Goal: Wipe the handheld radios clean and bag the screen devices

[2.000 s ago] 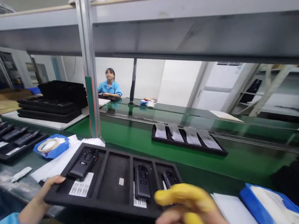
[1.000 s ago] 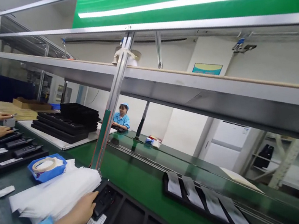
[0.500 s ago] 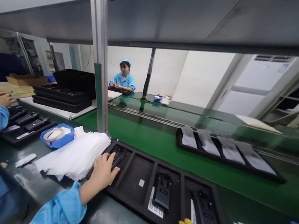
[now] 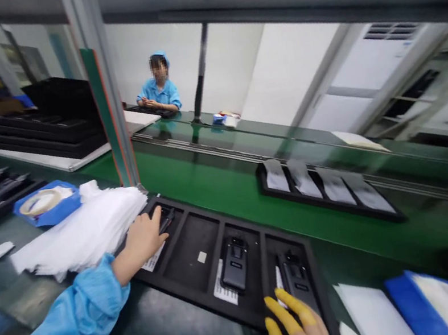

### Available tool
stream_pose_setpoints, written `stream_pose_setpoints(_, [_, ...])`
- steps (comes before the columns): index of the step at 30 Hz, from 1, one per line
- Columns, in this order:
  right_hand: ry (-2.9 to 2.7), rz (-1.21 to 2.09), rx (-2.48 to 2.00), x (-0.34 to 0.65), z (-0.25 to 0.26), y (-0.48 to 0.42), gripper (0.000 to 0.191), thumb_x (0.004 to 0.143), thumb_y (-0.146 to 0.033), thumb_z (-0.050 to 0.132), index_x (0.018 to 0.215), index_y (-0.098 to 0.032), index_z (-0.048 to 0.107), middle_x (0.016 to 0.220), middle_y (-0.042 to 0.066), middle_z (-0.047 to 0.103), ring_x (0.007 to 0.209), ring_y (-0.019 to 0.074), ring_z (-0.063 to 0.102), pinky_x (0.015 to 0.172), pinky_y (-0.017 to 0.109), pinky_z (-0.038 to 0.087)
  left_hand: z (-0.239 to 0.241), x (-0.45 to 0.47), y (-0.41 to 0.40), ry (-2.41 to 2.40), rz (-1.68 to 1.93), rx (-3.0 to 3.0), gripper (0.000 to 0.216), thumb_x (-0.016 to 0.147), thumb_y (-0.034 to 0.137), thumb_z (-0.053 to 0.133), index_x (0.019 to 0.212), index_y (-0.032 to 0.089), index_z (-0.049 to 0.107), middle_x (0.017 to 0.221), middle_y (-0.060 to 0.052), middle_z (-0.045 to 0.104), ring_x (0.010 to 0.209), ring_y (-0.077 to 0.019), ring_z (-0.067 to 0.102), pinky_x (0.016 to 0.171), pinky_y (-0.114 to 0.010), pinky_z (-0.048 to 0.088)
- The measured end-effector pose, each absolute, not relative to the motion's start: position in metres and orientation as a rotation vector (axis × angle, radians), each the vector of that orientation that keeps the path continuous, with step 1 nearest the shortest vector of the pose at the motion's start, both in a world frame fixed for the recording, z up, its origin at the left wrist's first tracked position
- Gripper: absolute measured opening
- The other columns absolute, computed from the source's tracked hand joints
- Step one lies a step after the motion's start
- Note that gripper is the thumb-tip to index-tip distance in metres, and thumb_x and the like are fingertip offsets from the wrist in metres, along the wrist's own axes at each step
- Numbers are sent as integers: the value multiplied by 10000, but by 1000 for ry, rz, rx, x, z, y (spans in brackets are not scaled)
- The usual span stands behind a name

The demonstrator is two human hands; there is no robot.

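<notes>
My left hand (image 4: 144, 240) is over the leftmost compartment of a black foam tray (image 4: 186, 255), its thumb and fingers around a black handheld device (image 4: 167, 219) that it partly hides. A small pale square lies in the second compartment, which holds no device. The third holds another black device (image 4: 235, 266) with a white printed label (image 4: 224, 286) beside it. My right hand (image 4: 299, 327), with yellow finger cots, hovers at the near end of the rightmost compartment, fingers spread, holding nothing. Its fingertips are close to the device (image 4: 298, 278) there; contact is unclear.
White sheets (image 4: 83, 230) are piled left of the tray, near a blue box (image 4: 51, 206) with tape. Beyond, a second tray (image 4: 328, 195) rests on the green belt (image 4: 205, 185). A metal post (image 4: 105, 96) rises behind. A co-worker (image 4: 158, 89) sits across.
The view has swung to the right and down. My right hand has come further into view over the tray's right end. My left hand stays at the leftmost compartment.
</notes>
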State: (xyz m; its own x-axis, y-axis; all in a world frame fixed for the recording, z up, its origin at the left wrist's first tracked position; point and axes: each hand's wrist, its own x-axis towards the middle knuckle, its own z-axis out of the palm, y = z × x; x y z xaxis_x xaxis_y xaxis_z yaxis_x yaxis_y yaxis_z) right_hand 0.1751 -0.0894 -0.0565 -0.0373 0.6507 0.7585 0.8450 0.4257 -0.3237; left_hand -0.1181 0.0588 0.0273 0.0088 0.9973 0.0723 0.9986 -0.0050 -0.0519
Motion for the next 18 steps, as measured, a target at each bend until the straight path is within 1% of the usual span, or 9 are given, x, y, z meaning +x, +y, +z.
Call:
stream_pose_setpoints(2, [-1891,-274,-1382,171,-42,-81,291,864,-328,517,1088,-186,636,1123,129,612,1045,262,536,828,419,476,28,-118,61,-2142,-2,-2195,699,827,341,591,1404,52,323,1026,-259,588,984,-390,570,788,-428,439])
stream_pose_setpoints(4, [-1883,-352,-1592,160,-33,-68,353,866,-383,489,1049,-131,656,1165,191,589,1137,338,472,882,531,421,28,-116,63,-2143,4,-2220,704,831,360,576,1412,61,313,1021,-260,593,978,-400,573,779,-443,444])
stream_pose_setpoints(6, [-1893,-381,-1857,147,-30,-52,447,826,-467,533,991,-78,677,1233,257,539,1220,428,380,935,666,284,29,-116,64,-2159,-15,-2237,708,827,366,572,1416,74,307,1028,-254,596,970,-403,579,768,-450,450])
stream_pose_setpoints(7, [-1914,-364,-1966,140,-29,-45,492,799,-505,560,969,-60,683,1260,279,514,1247,457,338,946,706,212,29,-116,64,-2174,-35,-2242,703,824,361,570,1412,77,311,1026,-249,598,963,-402,584,763,-450,454])
stream_pose_setpoints(9, [-1951,-289,-2100,129,-29,-34,537,771,-546,579,936,-48,691,1292,292,484,1284,470,283,960,729,117,30,-120,64,-2215,-105,-2245,681,824,359,555,1398,75,325,1007,-231,607,947,-392,596,757,-449,461])
stream_pose_setpoints(12, [-1924,-170,-2176,119,-29,-26,525,781,-549,556,937,-66,693,1357,264,430,1318,442,250,978,696,132,32,-127,61,-2264,-269,-2251,675,851,429,490,1397,84,292,1047,-194,602,970,-344,602,793,-422,472])
stream_pose_setpoints(14, [-1838,-100,-2201,116,-28,-24,526,757,-540,582,969,-71,687,1377,260,406,1317,436,256,975,665,189,32,-129,56,-2358,-616,-2316,703,845,491,479,1404,120,267,1075,-149,589,969,-296,609,815,-393,486])
stream_pose_setpoints(15, [-1792,-67,-2203,115,-28,-24,535,735,-534,604,987,-69,681,1372,267,409,1311,439,265,968,651,217,32,-129,53,-2432,-903,-2365,715,832,504,496,1403,141,266,1052,-119,588,949,-276,618,812,-386,499])
stream_pose_setpoints(18, [-1680,-35,-2156,109,-30,-24,558,694,-486,648,1041,-49,656,1361,288,408,1299,439,282,963,612,271,33,-121,43,-2613,-2053,-2347,711,783,428,592,1383,194,290,898,-35,567,823,-232,644,752,-407,545])
